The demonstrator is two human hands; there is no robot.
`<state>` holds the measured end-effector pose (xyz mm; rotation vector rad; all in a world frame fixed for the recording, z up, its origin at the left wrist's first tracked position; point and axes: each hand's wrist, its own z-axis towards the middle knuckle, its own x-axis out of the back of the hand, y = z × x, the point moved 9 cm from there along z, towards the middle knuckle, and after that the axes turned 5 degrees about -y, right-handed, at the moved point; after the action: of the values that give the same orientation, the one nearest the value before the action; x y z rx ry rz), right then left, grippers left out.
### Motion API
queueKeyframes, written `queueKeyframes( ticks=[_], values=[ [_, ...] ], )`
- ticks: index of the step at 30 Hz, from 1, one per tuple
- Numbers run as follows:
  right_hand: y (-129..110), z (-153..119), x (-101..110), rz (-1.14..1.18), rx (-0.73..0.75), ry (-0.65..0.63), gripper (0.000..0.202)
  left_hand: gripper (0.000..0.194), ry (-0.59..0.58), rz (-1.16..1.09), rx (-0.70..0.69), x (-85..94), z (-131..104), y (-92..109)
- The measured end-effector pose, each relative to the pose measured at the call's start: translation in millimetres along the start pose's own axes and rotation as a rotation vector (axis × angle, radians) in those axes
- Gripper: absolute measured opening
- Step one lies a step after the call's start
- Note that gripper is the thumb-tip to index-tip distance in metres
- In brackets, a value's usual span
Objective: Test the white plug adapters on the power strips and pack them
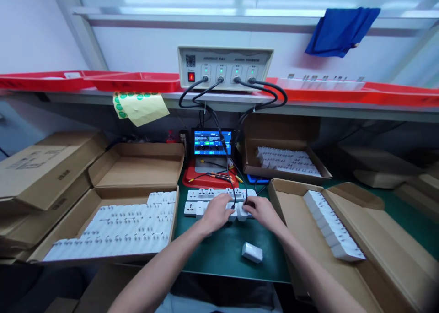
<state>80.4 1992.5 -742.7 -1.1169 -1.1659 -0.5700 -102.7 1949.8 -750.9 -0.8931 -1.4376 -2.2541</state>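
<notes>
Two white power strips (190, 208) lie one behind the other on the bench, with white plug-in chargers (242, 212) seated in the nearer one. My left hand (216, 213) is over this strip, thumb and fingers closed around the end of a black cable (234, 198). Close by on the right, my right hand (263, 211) pinches the end of another black cable (245, 191) at a charger. The fingers partly cover both cable ends and the sockets. One loose white charger (252, 252) lies on the green bench top nearer to me.
Open cardboard boxes of white chargers stand left (133, 226), right (334, 226) and back right (288, 159). Behind the strips are a red tray (190, 178) and a lit screen (212, 143). A tester box (226, 66) with hanging cables sits on the shelf above.
</notes>
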Motion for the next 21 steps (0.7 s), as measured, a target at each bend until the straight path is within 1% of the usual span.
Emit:
queueKeyframes(
  ticks=[3, 5, 7, 11, 15, 18, 21],
  values=[
    [3.1, 5.0, -12.7, 0.054, 0.039, 0.043, 0.024, 0.016, -0.026, 0.039, 0.051, -15.5, 12.8, -2.2],
    [6.0, 6.1, -17.5, 0.070, 0.054, 0.056, 0.023, 0.008, -0.039, 0.056, 0.063, -19.4, 15.4, -5.1],
    [8.1, 6.9, -20.2, 0.084, 0.060, 0.047, 0.023, 0.005, -0.037, 0.061, 0.071, -19.6, 15.7, -7.9],
    [6.0, 8.9, -21.0, 0.094, 0.061, 0.011, 0.021, 0.005, -0.038, 0.089, 0.101, -18.4, 14.7, -11.3],
    [-3.7, 9.0, -19.0, 0.024, 0.084, 0.008, 0.016, 0.008, -0.011, 0.106, 0.130, -12.9, 12.5, -11.2],
    [-8.8, 7.2, -18.3, -0.009, 0.093, 0.019, 0.016, 0.010, 0.021, 0.061, 0.130, -6.1, 12.2, -8.8],
    [-10.3, 5.5, -18.9, -0.008, 0.086, 0.026, 0.015, 0.016, 0.036, -0.023, 0.099, -1.2, 15.0, -3.5]
  ],
)
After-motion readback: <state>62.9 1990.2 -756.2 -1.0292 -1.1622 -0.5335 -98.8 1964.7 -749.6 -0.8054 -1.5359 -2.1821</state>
